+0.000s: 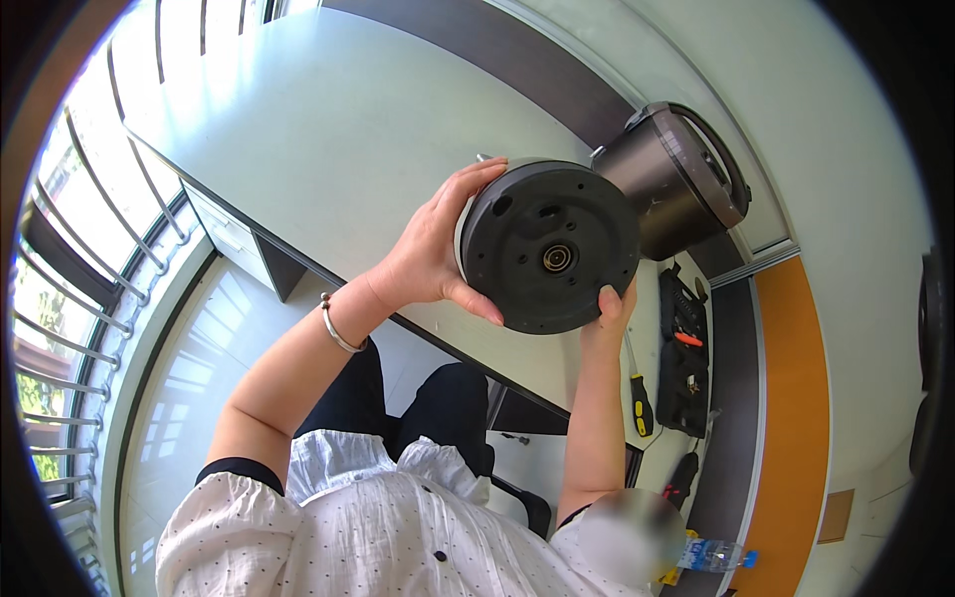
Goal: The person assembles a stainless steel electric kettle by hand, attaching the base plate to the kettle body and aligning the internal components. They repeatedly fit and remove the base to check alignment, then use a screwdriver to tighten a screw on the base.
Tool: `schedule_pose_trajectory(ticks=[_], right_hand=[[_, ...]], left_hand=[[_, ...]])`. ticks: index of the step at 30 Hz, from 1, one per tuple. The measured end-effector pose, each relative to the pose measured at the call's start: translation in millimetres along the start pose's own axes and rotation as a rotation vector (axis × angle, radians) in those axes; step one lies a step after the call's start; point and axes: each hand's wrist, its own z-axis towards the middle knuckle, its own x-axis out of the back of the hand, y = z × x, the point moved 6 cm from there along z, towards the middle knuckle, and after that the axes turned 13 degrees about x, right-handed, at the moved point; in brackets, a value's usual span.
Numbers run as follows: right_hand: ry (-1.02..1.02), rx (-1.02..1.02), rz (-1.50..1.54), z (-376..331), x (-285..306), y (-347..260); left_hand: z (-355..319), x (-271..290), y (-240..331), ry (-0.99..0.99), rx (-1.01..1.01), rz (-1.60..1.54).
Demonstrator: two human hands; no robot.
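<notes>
Both hands grip the round black appliance base [548,246], underside facing the camera: left hand [430,251] at nine o'clock, right hand [615,303] at five o'clock.

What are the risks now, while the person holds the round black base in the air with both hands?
1. The round black base is held only at its rim by the left hand and right hand, above the table edge; a slip might drop it to the floor.
2. The dark kettle body lies on its side close by; a swing of the base might knock it.
</notes>
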Motion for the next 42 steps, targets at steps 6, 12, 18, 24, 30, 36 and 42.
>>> schedule_pose_trajectory(ticks=[6, 12, 18, 24, 30, 36, 42], right_hand=[[0.009, -0.022, 0.027, 2, 0, 0], [0.009, -0.048, -0.026, 5, -3, -3], [0.047, -0.052, 0.098, 11, -21, -19], [0.043, -0.082, 0.055, 10, -25, -20], [0.036, -0.083, 0.053, 11, -29, -19], [0.014, -0.098, 0.045, 9, -27, -23], [0.037, -0.03, -0.054, 5, -20, -20]], left_hand=[[2, -2, -1, 0.006, 0.018, -0.014], [3, 0, -10, -0.003, 0.064, -0.15], [0, 1, -15, -0.045, 0.184, -0.357], [-3, 5, -23, -0.06, 0.242, -0.426], [-4, 8, -27, -0.084, 0.252, -0.474], [-5, 9, -15, -0.079, 0.231, -0.423], [-4, 5, -14, -0.071, 0.103, -0.328]])
